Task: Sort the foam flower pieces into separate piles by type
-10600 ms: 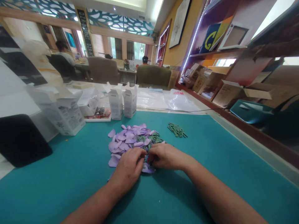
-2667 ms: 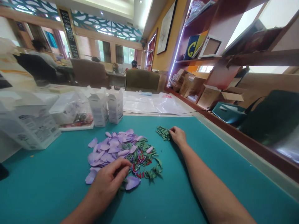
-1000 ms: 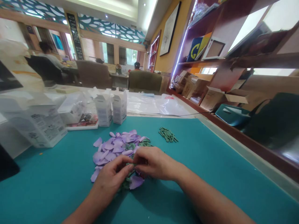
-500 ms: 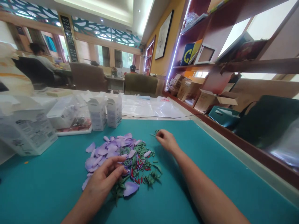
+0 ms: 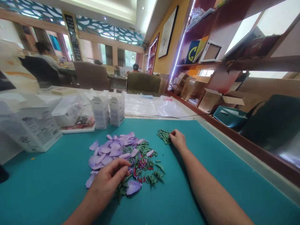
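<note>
My left hand [image 5: 109, 178] hovers at the near edge of a loose pile. Its thumb and forefinger are brought close together, and whatever is between them is too small to make out. Purple petals [image 5: 103, 154] make up the pile's left side. On its right are green leaf pieces [image 5: 153, 178] and small red pieces [image 5: 141, 179] mixed with purple-edged rings. One larger petal [image 5: 133, 187] lies in front. My right hand [image 5: 178, 140] is closed at the right end of a small heap of short green stems [image 5: 164, 136]; its fingertips touch the heap, their grip partly hidden.
A teal mat [image 5: 222, 175] covers the table. Two upright white boxes [image 5: 117, 109] stand at the back, with a larger open box [image 5: 38, 128] at left. A plastic sheet [image 5: 152, 106] lies beyond the mat. Shelves with cardboard boxes [image 5: 211, 100] line the right.
My right hand has shifted right in view, and the green stem heap it mostly covered now shows to its left. My left hand stays by the pile. The view has turned slightly left.
</note>
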Available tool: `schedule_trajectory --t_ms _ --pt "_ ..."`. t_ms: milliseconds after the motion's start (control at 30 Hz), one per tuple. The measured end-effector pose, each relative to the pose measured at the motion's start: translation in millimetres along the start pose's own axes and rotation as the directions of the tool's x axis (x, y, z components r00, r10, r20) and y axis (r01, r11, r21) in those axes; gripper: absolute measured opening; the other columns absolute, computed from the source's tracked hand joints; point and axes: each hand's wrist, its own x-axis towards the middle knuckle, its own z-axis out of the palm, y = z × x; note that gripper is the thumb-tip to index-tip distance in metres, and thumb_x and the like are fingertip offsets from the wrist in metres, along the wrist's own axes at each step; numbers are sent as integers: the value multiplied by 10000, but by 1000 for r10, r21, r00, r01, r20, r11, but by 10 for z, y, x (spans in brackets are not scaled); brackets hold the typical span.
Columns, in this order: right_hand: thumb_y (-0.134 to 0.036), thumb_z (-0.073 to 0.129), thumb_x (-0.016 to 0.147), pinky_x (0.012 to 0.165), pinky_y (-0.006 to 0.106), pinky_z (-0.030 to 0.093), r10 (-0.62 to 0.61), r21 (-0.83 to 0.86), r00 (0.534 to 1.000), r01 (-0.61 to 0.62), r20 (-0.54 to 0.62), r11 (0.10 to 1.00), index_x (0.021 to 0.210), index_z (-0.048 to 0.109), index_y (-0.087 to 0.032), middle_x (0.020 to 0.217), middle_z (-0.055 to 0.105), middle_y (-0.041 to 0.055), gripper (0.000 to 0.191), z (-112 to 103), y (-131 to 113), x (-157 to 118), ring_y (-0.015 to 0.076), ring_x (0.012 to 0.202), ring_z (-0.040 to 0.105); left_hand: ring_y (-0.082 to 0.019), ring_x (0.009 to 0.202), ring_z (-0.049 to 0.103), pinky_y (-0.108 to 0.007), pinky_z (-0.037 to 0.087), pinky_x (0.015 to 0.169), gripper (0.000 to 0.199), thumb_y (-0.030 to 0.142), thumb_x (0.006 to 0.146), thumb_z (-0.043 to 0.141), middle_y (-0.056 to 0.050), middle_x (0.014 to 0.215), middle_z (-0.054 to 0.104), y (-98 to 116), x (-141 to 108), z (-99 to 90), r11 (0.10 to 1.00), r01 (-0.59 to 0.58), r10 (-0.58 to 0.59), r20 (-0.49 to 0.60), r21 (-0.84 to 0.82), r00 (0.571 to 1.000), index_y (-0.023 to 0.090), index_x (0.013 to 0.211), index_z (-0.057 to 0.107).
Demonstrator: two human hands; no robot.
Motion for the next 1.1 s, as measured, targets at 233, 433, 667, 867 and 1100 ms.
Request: schedule_trajectory --t_ms 233,433,667,867,1100 --pt "-273 477 797 673 281 383 -49 -4 999 49 18 999 799 618 -170 758 630 60 175 -81 -72 -62 191 731 550 -166 647 566 -255 423 580 287 446 770 527 -23 674 629 -14 35 -54 1000 6 -8 57 23 998 185 836 627" --pt "-233 466 851 800 299 411 -321 141 941 306 103 942 938 658 -186 924 646 64 217 -160 -496 -258 183 859 566 -188 696 587 -292 456 635 307 412 823 451 -32 769 665 27 131 -237 938 -133 122 56 321 991 191 903 649" --pt "-164 516 860 906 354 403 -681 233 651 643 334 729 1156 615 -184 1103 580 105 313 -12 -1069 -836 207 993 509 -273 1061 530 -438 407 922 327 246 846 473 -92 1168 631 -135 184 -236 553 -409 304 280 726 910 218 1124 643" --pt "-145 491 878 893 355 423 -784 315 494 727 376 610 1178 604 -198 1048 584 99 325 -77 -1210 -1069 205 981 512 -297 1157 477 -469 401 924 361 258 846 530 -63 1339 529 -162 111 -193 417 -413 211 355 810 911 277 1203 582" --pt "-113 492 854 850 313 446 -763 379 363 704 535 601 1143 639 -218 1040 615 79 341 -301 -1183 -976 188 948 561 -292 1143 490 -481 380 919 227 298 878 512 -51 1271 580 -94 111 -246 418 -428 158 400 801 903 261 1056 648"
